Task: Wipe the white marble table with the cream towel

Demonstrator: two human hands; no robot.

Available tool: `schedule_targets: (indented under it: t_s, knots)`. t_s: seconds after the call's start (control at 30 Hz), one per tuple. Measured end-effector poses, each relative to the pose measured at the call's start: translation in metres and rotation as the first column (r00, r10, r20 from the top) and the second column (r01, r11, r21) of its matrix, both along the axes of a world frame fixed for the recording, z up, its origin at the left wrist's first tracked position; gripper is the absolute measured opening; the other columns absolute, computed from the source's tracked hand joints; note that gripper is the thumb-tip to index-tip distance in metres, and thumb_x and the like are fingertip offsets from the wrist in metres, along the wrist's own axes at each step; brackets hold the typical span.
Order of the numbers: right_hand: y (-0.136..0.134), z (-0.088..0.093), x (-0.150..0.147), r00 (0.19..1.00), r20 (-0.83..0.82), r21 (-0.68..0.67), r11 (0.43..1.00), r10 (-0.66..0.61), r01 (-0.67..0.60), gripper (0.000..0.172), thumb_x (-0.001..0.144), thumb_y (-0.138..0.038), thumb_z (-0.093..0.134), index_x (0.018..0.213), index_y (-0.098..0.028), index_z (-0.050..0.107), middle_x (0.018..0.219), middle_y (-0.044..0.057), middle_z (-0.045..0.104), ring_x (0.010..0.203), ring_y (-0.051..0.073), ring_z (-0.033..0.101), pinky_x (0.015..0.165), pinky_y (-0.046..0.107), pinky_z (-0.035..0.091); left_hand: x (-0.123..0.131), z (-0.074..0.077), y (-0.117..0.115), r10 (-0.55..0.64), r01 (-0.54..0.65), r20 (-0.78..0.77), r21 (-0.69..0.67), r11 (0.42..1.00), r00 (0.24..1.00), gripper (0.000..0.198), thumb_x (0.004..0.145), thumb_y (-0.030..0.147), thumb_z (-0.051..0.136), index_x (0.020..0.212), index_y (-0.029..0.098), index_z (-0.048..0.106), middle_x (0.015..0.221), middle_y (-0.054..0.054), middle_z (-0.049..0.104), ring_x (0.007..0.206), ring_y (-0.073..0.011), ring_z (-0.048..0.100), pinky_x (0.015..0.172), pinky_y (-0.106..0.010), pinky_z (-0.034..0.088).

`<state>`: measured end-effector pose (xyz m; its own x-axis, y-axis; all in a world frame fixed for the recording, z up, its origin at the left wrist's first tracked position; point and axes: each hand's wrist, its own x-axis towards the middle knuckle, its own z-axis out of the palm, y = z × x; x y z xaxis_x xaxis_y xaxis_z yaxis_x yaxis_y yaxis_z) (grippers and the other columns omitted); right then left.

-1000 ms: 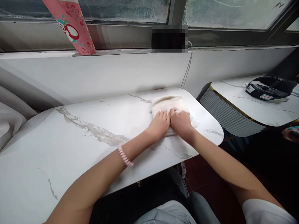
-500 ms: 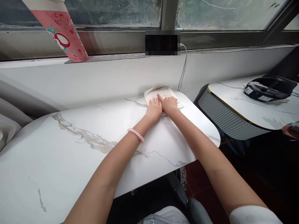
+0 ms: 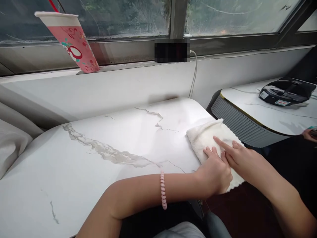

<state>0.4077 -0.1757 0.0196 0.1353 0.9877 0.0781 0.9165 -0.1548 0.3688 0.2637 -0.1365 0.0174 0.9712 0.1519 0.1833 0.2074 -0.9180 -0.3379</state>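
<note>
A cream-white cloth (image 3: pixel 205 132) lies at the right end of the white marbled table (image 3: pixel 99 188), partly hanging past its edge. My left hand (image 3: pixel 215 172), a pink coil band (image 3: pixel 162 190) on its wrist, presses on the cloth with bent fingers gripping it. My right hand (image 3: pixel 240 157) overlaps it from the right, its index finger stretched across the cloth and the other fingers bent into the fabric. The undersides of both hands are hidden.
A pink paper cup (image 3: pixel 76 49) with a red straw leans on the window sill. Beside the window frame is a blurred-out dark object (image 3: pixel 172 51) with a white cable (image 3: pixel 195 72). A black visor cap (image 3: pixel 284 92) sits on the second table (image 3: pixel 267 115). Another person's hand (image 3: pixel 309 135) shows far right.
Both hands have brought the cloth from the table's far edge by the wall toward me and to the right, onto the right edge. The view has tilted slightly up.
</note>
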Motion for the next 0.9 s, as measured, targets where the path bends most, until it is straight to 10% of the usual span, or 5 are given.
schedule_targets:
  t_s: [0.17,0.57,0.9]
  knots:
    - [0.013,0.004,-0.011,0.999,0.035,-0.135,0.991,-0.017,0.022,0.059,0.093,-0.02,0.044,0.151,-0.022,0.037,0.109,0.024,0.066,0.104,0.033,0.063,0.077,0.038,0.048,0.005,0.004,0.018,0.003,-0.011,-0.052,-0.143,0.99,0.999,0.048,0.098,0.036,0.039,0.121,0.003,0.065,0.123,-0.028,0.062,0.109,-0.0416,0.064,0.077,-0.049,0.051]
    - [0.203,0.021,-0.036,0.996,-0.079,-0.199,0.98,-0.029,0.012,0.059,0.098,-0.019,0.031,0.156,-0.015,0.018,0.122,0.024,0.062,0.114,0.032,0.057,0.086,0.04,0.038,0.006,0.0,0.169,0.508,-0.527,-0.147,-0.312,0.791,0.849,0.06,0.102,0.032,0.03,0.149,-0.004,0.025,0.155,-0.025,0.026,0.144,-0.0362,0.025,0.116,-0.045,0.021]
    - [0.204,0.009,-0.054,0.996,-0.081,-0.098,0.994,0.029,-0.037,0.062,0.095,-0.018,0.033,0.155,-0.013,0.02,0.111,0.024,0.067,0.109,0.034,0.058,0.081,0.039,0.038,-0.02,0.002,0.173,0.514,-0.514,-0.097,-0.341,0.787,0.852,0.059,0.097,0.033,0.035,0.145,-0.002,0.037,0.15,-0.025,0.038,0.136,-0.0382,0.037,0.11,-0.046,0.028]
